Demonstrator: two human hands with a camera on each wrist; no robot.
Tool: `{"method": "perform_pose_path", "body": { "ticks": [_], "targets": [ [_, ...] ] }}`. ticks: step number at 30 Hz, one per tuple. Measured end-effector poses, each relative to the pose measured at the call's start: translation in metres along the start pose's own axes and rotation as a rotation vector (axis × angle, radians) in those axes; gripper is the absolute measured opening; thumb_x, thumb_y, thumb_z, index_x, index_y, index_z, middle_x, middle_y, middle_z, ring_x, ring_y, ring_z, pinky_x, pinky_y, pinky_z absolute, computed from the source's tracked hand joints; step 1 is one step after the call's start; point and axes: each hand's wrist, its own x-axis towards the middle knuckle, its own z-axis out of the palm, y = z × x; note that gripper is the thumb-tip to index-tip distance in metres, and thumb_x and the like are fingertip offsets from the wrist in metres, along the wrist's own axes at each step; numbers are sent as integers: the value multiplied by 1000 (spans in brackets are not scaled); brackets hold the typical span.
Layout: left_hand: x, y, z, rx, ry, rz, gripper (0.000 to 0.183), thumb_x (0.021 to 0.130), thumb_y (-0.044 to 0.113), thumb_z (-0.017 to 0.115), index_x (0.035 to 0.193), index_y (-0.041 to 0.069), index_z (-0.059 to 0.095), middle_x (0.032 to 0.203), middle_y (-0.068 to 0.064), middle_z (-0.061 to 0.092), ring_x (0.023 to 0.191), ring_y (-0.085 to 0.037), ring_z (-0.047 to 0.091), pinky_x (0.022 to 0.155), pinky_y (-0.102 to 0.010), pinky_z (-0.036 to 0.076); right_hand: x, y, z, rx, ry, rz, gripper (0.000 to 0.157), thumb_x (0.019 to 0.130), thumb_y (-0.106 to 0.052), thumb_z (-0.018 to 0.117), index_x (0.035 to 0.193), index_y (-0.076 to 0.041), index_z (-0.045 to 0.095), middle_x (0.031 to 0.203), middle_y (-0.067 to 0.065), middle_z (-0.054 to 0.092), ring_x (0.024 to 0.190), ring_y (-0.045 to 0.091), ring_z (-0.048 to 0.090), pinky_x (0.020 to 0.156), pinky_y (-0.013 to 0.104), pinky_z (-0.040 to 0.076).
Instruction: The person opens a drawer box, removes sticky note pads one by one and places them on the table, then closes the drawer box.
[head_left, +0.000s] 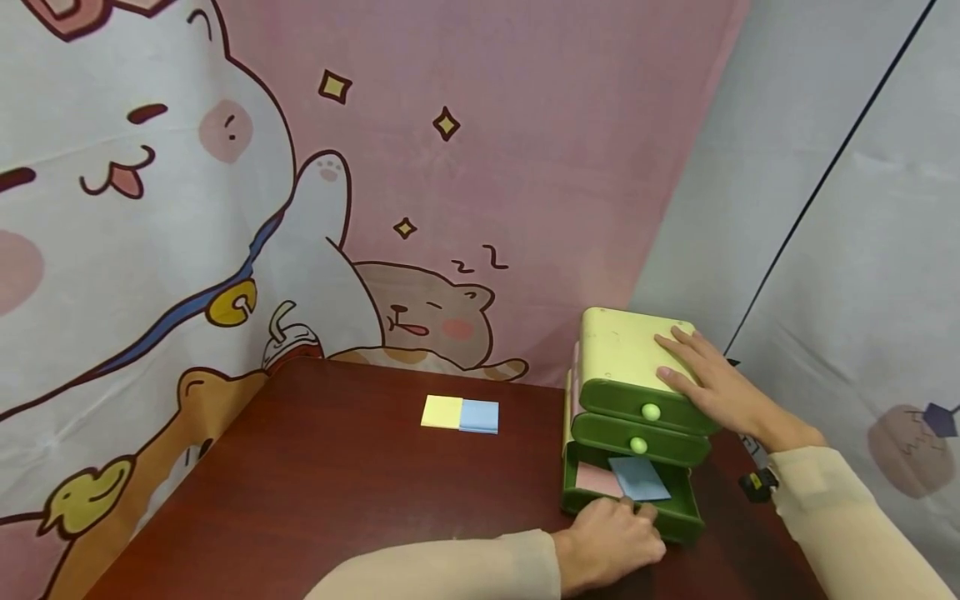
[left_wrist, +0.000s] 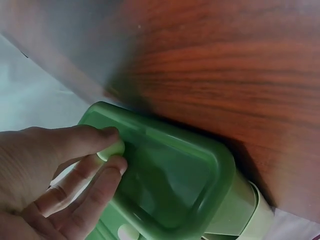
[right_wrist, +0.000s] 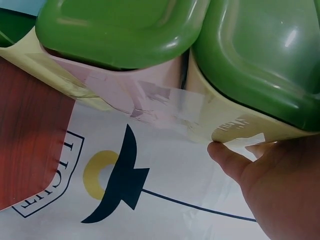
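A small three-tier drawer unit [head_left: 626, 346] with a pale yellow top and green drawer fronts stands at the table's right. Its bottom drawer [head_left: 684, 533] is pulled out; inside lie a pink paper pad [head_left: 597, 478] and a blue paper pad [head_left: 637, 479]. My left hand [head_left: 618, 537] is at that drawer's front, pinching its round light-green knob [left_wrist: 115, 150] between thumb and fingers. My right hand [head_left: 720, 383] rests on the unit's top with fingers spread, near its right edge. The middle drawer [head_left: 678, 447] and top drawer [head_left: 611, 398] are closed.
A yellow paper pad [head_left: 442, 412] and a blue paper pad [head_left: 479, 415] lie side by side toward the back of the dark red wooden table [head_left: 360, 475]. Behind it hangs a cartoon-printed cloth [head_left: 555, 167].
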Motion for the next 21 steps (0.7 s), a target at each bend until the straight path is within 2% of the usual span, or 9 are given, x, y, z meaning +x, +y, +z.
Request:
{"method": "perform_pose_path", "body": {
  "ticks": [4,12,15,21],
  "targets": [
    [-4,-1,1,-3,30,36,35,117,32,68,91,54,75,104,20,70,70,0,59,48,-18,43,1,1,0,-9,6,-5,74,121,-44,57,185,-14,33,195,28,13,180,61,0,128,97,12],
    [-17,-3,1,42,86,86,31,117,33,66,96,54,76,104,21,70,82,0,66,55,-17,51,0,2,0,-15,11,0,74,121,-45,57,185,-15,33,195,27,14,180,62,1,128,96,13],
    [-20,-4,-1,45,119,114,31,116,32,67,95,52,77,103,21,72,82,-1,67,59,-17,54,0,1,0,-12,9,3,74,121,-45,56,185,-15,33,195,27,13,179,62,1,129,96,13],
    [-24,-3,-3,31,182,150,32,117,35,67,90,51,76,99,22,74,77,1,66,56,-17,54,0,0,-1,-16,8,5,74,121,-45,56,185,-15,33,195,28,14,180,62,1,129,96,13]
  ]
}}
